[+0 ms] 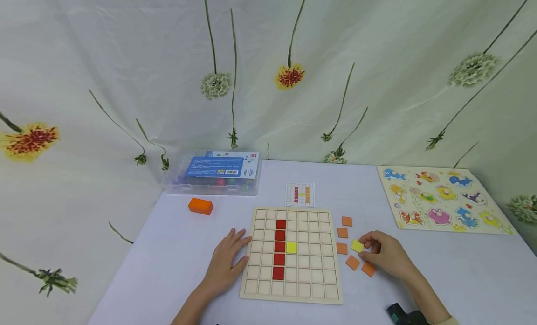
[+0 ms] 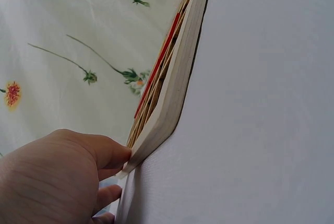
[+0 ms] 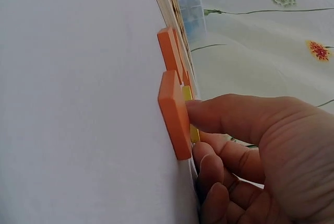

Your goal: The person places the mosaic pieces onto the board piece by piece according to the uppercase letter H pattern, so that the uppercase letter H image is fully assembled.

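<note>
My right hand (image 1: 387, 254) pinches a yellow square tile (image 1: 357, 245) between thumb and fingers, just right of the wooden grid board (image 1: 312, 290). In the right wrist view, an orange tile (image 3: 176, 117) partly hides that yellow tile (image 3: 194, 130). Several orange tiles (image 1: 342, 232) lie loose around it on the table. On the board, several red tiles (image 1: 278, 246) form a column, and a second yellow tile (image 1: 291, 247) sits beside the middle one. My left hand (image 1: 225, 262) rests at the board's left edge with fingers extended, its thumb touching the rim in the left wrist view.
Behind the board lies a small pattern card (image 1: 299, 195). At the back left stand a clear plastic case (image 1: 214, 187) and an orange block (image 1: 201, 206). A sea-animal puzzle board (image 1: 442, 199) lies back right, and a dark object (image 1: 404, 315) sits by the front edge.
</note>
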`<state>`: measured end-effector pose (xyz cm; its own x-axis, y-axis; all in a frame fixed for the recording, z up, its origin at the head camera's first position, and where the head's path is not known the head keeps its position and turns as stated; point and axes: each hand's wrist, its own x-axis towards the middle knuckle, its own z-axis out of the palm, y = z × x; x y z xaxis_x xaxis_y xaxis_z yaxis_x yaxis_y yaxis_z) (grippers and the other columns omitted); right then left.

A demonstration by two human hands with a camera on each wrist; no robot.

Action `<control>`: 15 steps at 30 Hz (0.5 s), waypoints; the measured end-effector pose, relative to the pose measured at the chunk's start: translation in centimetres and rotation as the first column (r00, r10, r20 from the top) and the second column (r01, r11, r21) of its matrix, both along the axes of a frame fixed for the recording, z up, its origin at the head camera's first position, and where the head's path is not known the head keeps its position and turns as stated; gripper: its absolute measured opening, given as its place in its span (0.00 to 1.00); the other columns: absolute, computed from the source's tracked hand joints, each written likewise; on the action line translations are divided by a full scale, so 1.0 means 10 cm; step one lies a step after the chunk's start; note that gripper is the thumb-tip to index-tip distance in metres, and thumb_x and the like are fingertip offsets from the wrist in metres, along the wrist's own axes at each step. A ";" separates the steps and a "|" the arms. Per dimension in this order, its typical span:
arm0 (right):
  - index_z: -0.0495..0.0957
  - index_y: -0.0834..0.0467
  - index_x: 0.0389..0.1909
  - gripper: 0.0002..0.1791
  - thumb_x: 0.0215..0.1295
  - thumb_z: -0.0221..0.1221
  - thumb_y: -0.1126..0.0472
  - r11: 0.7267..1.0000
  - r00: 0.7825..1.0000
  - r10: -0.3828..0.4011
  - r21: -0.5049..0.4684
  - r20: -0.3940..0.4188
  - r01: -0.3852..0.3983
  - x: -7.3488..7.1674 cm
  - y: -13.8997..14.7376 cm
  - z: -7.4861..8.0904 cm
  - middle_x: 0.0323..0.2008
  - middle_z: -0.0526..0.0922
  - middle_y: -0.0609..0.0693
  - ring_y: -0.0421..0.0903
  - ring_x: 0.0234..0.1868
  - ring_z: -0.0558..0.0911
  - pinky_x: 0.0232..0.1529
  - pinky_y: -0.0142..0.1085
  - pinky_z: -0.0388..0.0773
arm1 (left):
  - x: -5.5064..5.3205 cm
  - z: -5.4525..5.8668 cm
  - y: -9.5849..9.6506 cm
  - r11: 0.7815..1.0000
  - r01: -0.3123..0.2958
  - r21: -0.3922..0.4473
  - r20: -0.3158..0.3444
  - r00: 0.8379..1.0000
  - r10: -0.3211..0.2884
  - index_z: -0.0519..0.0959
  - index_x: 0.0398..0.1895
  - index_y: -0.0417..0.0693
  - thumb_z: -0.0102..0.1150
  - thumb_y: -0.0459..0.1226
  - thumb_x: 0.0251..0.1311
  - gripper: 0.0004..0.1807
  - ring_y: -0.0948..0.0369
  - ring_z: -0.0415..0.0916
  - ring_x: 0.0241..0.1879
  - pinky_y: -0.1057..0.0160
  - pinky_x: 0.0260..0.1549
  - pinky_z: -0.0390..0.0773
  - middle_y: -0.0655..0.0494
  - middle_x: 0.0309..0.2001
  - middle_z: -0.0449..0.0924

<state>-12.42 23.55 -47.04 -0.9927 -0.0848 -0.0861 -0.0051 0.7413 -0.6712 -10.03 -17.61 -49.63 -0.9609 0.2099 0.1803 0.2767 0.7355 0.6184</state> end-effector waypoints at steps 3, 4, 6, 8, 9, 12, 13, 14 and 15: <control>0.81 0.61 0.41 0.14 0.52 0.68 0.65 1.000 1.000 -0.009 -0.012 -0.005 0.009 0.00 0.00 0.02 0.30 0.76 0.48 0.42 0.29 0.70 0.26 0.29 0.66 | 0.00 0.00 0.00 1.000 0.001 0.000 -0.005 1.000 -0.001 0.75 0.63 0.48 0.61 0.34 0.60 0.26 0.43 0.52 0.75 0.37 0.70 0.51 0.48 0.70 0.67; 0.81 0.62 0.41 0.14 0.52 0.68 0.65 1.000 1.000 -0.013 -0.015 -0.009 0.013 0.00 0.00 0.03 0.30 0.76 0.48 0.42 0.29 0.70 0.26 0.29 0.66 | 0.00 0.00 0.00 1.000 0.001 -0.002 -0.007 1.000 -0.001 0.75 0.63 0.48 0.61 0.34 0.60 0.26 0.43 0.52 0.75 0.37 0.70 0.51 0.48 0.70 0.67; 0.81 0.62 0.41 0.13 0.53 0.67 0.66 1.000 1.000 -0.023 -0.019 -0.019 0.022 0.00 0.00 0.04 0.29 0.76 0.49 0.42 0.28 0.70 0.26 0.29 0.66 | -0.01 -0.01 -0.01 1.000 0.000 -0.003 -0.007 1.000 0.000 0.75 0.63 0.48 0.61 0.34 0.60 0.26 0.44 0.52 0.75 0.37 0.70 0.51 0.48 0.70 0.67; 0.81 0.63 0.41 0.13 0.53 0.66 0.66 0.999 0.999 -0.031 -0.015 -0.022 0.031 0.00 0.01 0.05 0.28 0.76 0.49 0.42 0.28 0.70 0.26 0.29 0.67 | 0.00 -0.01 -0.01 1.000 0.001 -0.001 -0.007 1.000 -0.001 0.75 0.63 0.48 0.61 0.34 0.60 0.25 0.44 0.52 0.75 0.37 0.70 0.51 0.48 0.70 0.67; 0.81 0.63 0.41 0.13 0.53 0.66 0.66 0.999 0.999 -0.037 -0.012 -0.022 0.037 0.00 0.01 0.06 0.27 0.76 0.49 0.43 0.28 0.71 0.26 0.29 0.67 | -0.01 -0.01 -0.01 1.000 0.001 -0.003 -0.011 1.000 -0.001 0.75 0.63 0.48 0.61 0.34 0.60 0.25 0.44 0.52 0.75 0.37 0.70 0.51 0.48 0.70 0.67; 0.81 0.63 0.41 0.14 0.54 0.67 0.65 0.999 0.998 -0.053 0.003 -0.026 0.053 0.00 0.01 0.09 0.27 0.77 0.48 0.43 0.29 0.71 0.25 0.28 0.67 | 0.00 -0.02 -0.01 1.000 0.008 -0.003 -0.033 0.999 -0.008 0.75 0.63 0.47 0.60 0.34 0.60 0.25 0.42 0.53 0.74 0.36 0.69 0.52 0.47 0.70 0.68; 0.81 0.63 0.42 0.14 0.54 0.67 0.65 0.998 0.998 -0.057 0.006 -0.028 0.057 0.01 0.01 0.11 0.27 0.77 0.48 0.43 0.29 0.71 0.25 0.28 0.67 | 0.00 -0.02 -0.01 1.000 0.010 -0.002 -0.041 0.999 -0.010 0.75 0.63 0.47 0.60 0.34 0.59 0.25 0.42 0.53 0.74 0.36 0.69 0.52 0.47 0.70 0.68; 0.81 0.63 0.41 0.14 0.54 0.67 0.65 0.998 0.998 -0.062 0.009 -0.034 0.062 0.01 0.01 0.13 0.27 0.77 0.48 0.43 0.28 0.71 0.25 0.28 0.67 | 0.00 -0.02 -0.01 1.000 0.012 -0.004 -0.049 0.999 -0.013 0.75 0.62 0.47 0.60 0.34 0.59 0.25 0.41 0.53 0.74 0.35 0.68 0.52 0.46 0.69 0.68; 0.81 0.63 0.41 0.14 0.54 0.67 0.64 0.998 0.997 -0.064 0.012 -0.042 0.065 0.01 0.00 0.15 0.27 0.77 0.48 0.43 0.28 0.71 0.24 0.28 0.67 | 0.01 -0.02 -0.01 1.000 0.014 -0.004 -0.057 0.998 -0.015 0.75 0.62 0.47 0.60 0.33 0.59 0.25 0.41 0.53 0.74 0.35 0.68 0.52 0.46 0.69 0.68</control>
<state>-12.30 23.59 -45.53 -0.9988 -0.0195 -0.0458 0.0157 0.7497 -0.6615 -9.98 -17.72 -49.80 -0.9460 0.2247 0.2336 0.3220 0.7336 0.5985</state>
